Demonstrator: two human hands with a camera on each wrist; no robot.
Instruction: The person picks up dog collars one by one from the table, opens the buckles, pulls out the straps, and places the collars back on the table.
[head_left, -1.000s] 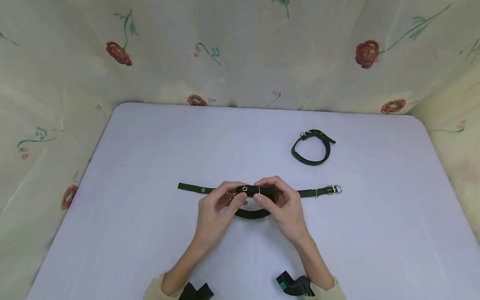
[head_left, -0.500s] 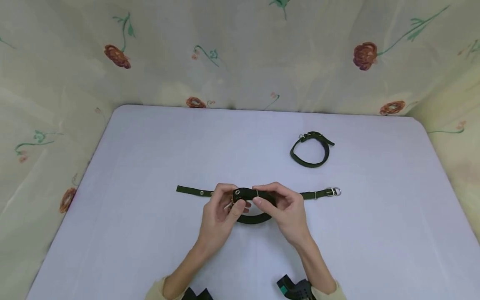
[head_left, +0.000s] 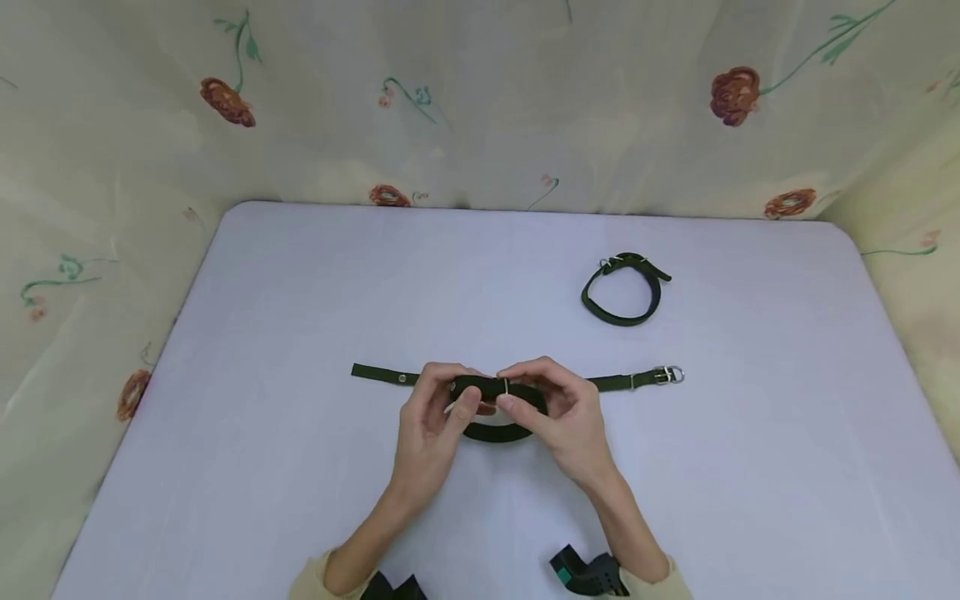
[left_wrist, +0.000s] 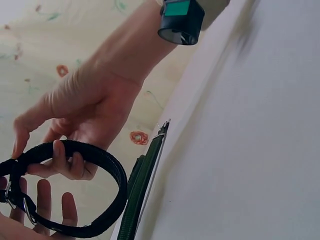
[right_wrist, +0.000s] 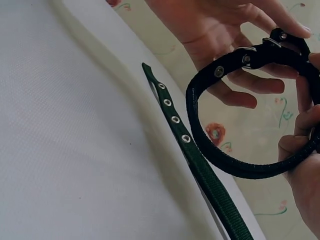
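Note:
A dark green dog collar [head_left: 495, 433], buckled into a loop, is held up between both hands over the table. My left hand [head_left: 426, 421] pinches the strap's tail, its thumb covering part of an eyelet. My right hand [head_left: 573, 421] pinches the strap right beside a thin metal keeper. In the right wrist view the collar's loop [right_wrist: 194, 117] shows a metal buckle, a ring and eyelets near the left-hand fingers [right_wrist: 232, 97]. Behind the hands, a second collar [head_left: 618, 383] lies straight on the table, its middle hidden by them.
A third collar [head_left: 657, 296], fastened into a ring, lies farther back to the right on the white table [head_left: 300, 292]. Flower-patterned curtains [head_left: 480, 125] hang along the table's back and sides. Each wrist wears a black camera [head_left: 588, 572].
My left hand has drawn the strap's tail leftward past the keeper, and the eyelet has slid under my thumb. My right hand stays nearly in place. The other collars lie as before.

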